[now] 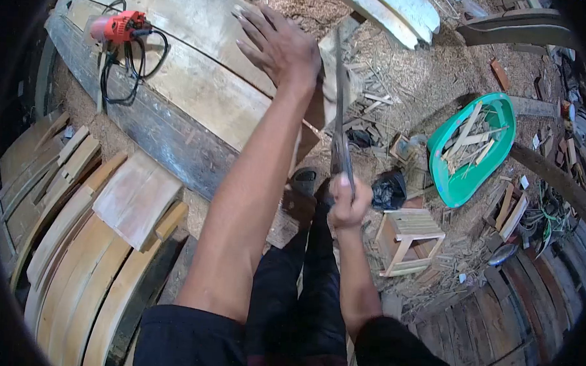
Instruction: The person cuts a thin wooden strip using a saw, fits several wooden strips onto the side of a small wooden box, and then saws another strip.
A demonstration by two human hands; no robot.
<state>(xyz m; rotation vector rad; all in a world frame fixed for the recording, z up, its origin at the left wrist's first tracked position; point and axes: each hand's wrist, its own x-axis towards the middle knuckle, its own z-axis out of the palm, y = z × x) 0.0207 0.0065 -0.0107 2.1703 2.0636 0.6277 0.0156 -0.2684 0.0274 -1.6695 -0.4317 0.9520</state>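
My left hand lies on a pale wooden plank with its fingers spread, close to the plank's right end. In my right hand is the handle of a handsaw, gripped with the fingers wrapped round it and the thumb on top. The saw's blade shows nearly edge-on and points away from me, just right of the plank's end. Under my left wrist, part of the plank and what supports it are hidden.
A red power tool with a coiled black cord rests on the planks at upper left. To the right stand a green tub of wood scraps and a small wooden stool. Curved boards are stacked at lower left. Shavings litter the ground.
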